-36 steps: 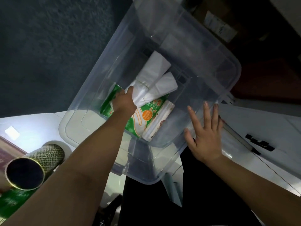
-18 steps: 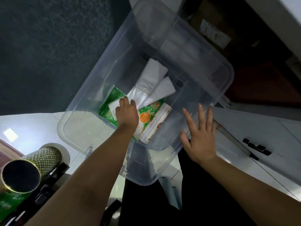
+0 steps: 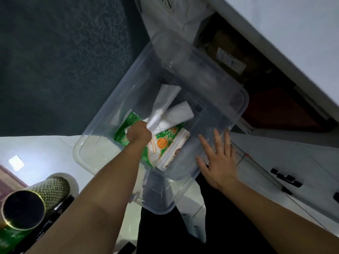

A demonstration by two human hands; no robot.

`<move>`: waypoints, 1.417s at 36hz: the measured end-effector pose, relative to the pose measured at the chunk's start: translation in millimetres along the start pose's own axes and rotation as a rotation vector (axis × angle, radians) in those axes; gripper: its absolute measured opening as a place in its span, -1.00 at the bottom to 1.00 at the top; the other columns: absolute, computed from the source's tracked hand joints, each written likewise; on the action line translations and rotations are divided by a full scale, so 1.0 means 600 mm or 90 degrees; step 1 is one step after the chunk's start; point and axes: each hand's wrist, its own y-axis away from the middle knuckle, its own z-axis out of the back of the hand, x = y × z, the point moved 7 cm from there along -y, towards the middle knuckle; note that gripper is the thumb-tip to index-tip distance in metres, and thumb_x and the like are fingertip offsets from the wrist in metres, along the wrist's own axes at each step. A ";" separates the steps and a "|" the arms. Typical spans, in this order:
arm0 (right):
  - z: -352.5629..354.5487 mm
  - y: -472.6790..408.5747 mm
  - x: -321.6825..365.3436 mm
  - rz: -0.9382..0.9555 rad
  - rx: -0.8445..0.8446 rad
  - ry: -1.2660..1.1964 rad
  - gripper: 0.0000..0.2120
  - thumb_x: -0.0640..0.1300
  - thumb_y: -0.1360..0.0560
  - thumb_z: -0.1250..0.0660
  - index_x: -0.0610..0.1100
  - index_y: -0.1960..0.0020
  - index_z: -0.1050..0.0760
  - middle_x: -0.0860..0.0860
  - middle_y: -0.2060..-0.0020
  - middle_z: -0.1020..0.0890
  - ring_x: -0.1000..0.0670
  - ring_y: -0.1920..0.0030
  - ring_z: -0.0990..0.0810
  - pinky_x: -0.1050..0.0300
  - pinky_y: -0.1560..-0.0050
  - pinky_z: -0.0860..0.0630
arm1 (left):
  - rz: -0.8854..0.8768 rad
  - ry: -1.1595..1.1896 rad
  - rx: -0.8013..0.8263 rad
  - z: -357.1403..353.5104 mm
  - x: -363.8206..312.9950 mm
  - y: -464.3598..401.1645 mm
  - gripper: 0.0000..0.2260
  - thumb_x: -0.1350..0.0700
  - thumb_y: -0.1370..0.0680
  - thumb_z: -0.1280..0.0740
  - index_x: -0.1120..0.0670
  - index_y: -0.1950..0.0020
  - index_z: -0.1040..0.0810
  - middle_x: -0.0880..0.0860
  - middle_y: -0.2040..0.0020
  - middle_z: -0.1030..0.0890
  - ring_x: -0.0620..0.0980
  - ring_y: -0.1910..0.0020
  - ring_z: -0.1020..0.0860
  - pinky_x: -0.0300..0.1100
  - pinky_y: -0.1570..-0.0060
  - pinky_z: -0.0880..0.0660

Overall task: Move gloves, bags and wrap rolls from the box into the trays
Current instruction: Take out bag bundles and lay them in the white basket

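Note:
A clear plastic box (image 3: 238,110) stands on the floor below me. Inside lie a bundle of white plastic bags (image 3: 168,109), a green glove packet (image 3: 159,145) with an orange circle, and a white wrap roll (image 3: 174,153) beside it. My left hand (image 3: 138,133) reaches down into the box and grips the near end of the white bags, over the green packet. My right hand (image 3: 218,158) is flat against the box's right outer wall, its fingers spread and straight.
A gold patterned tube (image 3: 29,204) with a dark open end lies at lower left beside a green packet (image 3: 9,239). A white cabinet (image 3: 293,162) with black handles stands to the right. Dark carpet (image 3: 64,61) covers the upper left, pale floor (image 3: 36,151) below it.
My left hand, flat on the green packet half a second ago, has closed on the white bags' near end. My right hand stays against the box wall.

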 end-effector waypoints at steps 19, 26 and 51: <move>0.250 0.032 0.104 -0.113 0.458 -0.834 -0.53 0.13 -0.39 -0.46 0.00 -0.25 -0.56 0.01 -0.12 -0.68 -0.05 -0.12 -0.66 0.02 -0.06 -0.59 | -0.059 0.953 0.276 0.122 -0.004 0.484 -0.58 0.29 -0.36 -0.52 0.03 -0.20 -0.67 0.10 -0.16 -0.68 0.10 -0.08 -0.66 -0.01 0.05 -0.63; 0.374 0.073 0.195 0.167 0.638 -0.983 -0.52 0.01 -0.51 -0.41 -0.01 -0.41 -0.46 -0.11 -0.24 -0.61 -0.11 -0.12 -0.65 -0.03 -0.02 -0.60 | -0.238 0.935 0.208 0.218 -0.021 0.585 -0.63 0.22 -0.47 -0.48 0.00 -0.25 -0.63 0.08 -0.20 -0.66 0.11 -0.19 -0.62 0.00 -0.04 -0.61; 0.434 0.257 0.392 0.205 0.158 -0.864 -0.77 -0.31 -0.43 -0.45 -0.21 -0.08 -0.65 -0.15 0.04 -0.73 -0.17 0.15 -0.71 -0.08 0.16 -0.66 | -0.374 0.927 -0.122 0.353 0.138 0.673 -0.70 0.28 -0.47 -0.47 -0.09 -0.08 -0.65 0.01 0.01 -0.74 0.00 0.07 -0.72 -0.14 0.22 -0.63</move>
